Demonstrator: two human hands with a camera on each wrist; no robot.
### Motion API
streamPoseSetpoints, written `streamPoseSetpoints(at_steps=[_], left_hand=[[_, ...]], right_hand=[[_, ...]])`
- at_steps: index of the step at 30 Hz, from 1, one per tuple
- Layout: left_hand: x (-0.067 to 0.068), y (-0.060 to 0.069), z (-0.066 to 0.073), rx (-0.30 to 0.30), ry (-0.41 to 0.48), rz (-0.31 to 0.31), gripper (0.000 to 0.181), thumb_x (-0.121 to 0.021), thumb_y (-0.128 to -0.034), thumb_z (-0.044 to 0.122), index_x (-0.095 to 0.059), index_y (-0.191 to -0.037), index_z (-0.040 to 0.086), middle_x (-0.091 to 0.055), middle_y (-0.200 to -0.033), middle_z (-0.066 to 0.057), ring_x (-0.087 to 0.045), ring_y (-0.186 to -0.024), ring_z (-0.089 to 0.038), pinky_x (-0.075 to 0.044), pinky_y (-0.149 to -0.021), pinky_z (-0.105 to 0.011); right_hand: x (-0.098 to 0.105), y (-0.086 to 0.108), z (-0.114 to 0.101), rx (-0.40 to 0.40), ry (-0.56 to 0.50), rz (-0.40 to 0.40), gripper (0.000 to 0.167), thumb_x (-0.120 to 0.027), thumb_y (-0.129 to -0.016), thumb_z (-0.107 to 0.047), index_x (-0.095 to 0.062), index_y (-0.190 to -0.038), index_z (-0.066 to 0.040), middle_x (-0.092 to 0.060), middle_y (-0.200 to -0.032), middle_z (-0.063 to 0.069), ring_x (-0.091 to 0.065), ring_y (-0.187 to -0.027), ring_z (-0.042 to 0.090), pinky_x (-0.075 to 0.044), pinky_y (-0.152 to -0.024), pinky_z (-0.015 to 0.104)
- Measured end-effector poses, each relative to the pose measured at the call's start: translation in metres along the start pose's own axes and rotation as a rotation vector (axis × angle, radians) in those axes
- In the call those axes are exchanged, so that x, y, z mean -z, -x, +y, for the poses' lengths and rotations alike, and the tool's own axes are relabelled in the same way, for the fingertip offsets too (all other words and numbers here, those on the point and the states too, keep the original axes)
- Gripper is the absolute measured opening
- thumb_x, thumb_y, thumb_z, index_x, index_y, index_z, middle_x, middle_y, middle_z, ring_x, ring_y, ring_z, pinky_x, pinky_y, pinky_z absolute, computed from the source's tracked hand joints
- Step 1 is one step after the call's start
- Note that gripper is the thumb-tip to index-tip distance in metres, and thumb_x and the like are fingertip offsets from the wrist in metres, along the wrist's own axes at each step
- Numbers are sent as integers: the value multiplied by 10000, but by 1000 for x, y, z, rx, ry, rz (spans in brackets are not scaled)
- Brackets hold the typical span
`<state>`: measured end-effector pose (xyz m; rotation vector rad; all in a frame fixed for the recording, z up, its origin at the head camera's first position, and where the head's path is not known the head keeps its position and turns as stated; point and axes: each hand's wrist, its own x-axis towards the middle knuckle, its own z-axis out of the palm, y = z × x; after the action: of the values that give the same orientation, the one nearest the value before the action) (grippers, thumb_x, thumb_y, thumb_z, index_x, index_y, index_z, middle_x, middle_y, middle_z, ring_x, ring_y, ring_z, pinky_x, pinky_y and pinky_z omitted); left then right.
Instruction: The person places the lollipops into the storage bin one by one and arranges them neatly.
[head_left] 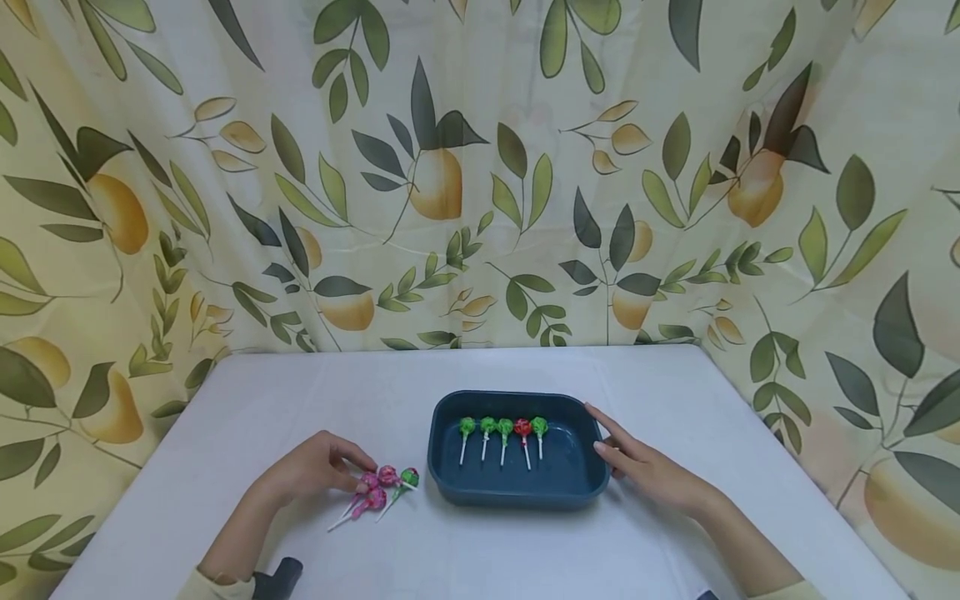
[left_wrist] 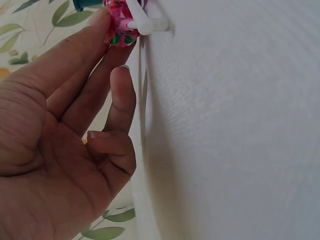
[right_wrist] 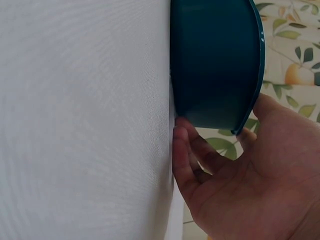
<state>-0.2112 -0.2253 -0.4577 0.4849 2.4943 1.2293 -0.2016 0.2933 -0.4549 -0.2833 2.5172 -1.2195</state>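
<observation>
At the loose lollipops left of the tray, my left hand [head_left: 318,468] pinches a pink-wrapped lollipop [left_wrist: 120,27] between thumb and fingertips, its last fingers loosely bent in the left wrist view. Other pink lollipops [head_left: 376,498] and a green one [head_left: 409,477] lie close together there on the table, partly overlapping. My right hand [head_left: 652,473] touches the right end of a dark blue tray [head_left: 517,498], thumb and forefinger at its rim, other fingers low by its outer wall. Inside stands a row of several lollipops, green ones [head_left: 506,427] and a red one [head_left: 522,427], sticks toward me.
A white cloth covers the table [head_left: 360,383], whose far edge meets a curtain [head_left: 480,250] printed with fruit and leaves. A dark strap piece [head_left: 281,577] shows at my left wrist.
</observation>
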Motion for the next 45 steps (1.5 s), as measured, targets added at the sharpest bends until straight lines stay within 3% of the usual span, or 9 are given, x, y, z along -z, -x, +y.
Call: streamPoseSetpoints(at_steps=[24, 30, 40, 45], left_hand=[[0, 0, 1, 4, -27, -6, 260, -901, -766, 42, -831, -988, 156, -699, -930, -1, -534, -770, -224, -424, -642, -306], [0, 3, 1, 13, -23, 26, 238, -915, -749, 63, -831, -955, 148, -662, -869, -33, -536, -783, -225, -427, -650, -316], [2, 3, 1, 28, -9, 59, 220, -911, -783, 119, -828, -987, 133, -743, -974, 2, -590, -892, -226, -471, -756, -395], [4, 2, 1, 41, -22, 104, 225, -918, -784, 162, -826, -990, 156, -744, -961, 19, -590, -833, -216, -473, -697, -361]], right_hand=[[0, -1, 0, -1, -5, -1, 638, -495, -1088, -466, -185, -1645, -423, -522, -1198, 104, -546, -1018, 252, -451, -848, 440], [-1, 0, 0, -4, 1, 3, 638, -486, -1094, -455, -181, -1651, -400, -523, -1193, 106, -546, -1015, 254, -454, -845, 438], [-1, 1, -1, -2, 2, 6, 632, -482, -1097, -451, -180, -1650, -406, -521, -1179, 102, -542, -1009, 251, -447, -842, 435], [-1, 1, -1, 2, -3, 2, 632, -481, -1097, -451, -179, -1650, -405, -527, -1182, 103, -546, -1011, 252, -452, -846, 436]])
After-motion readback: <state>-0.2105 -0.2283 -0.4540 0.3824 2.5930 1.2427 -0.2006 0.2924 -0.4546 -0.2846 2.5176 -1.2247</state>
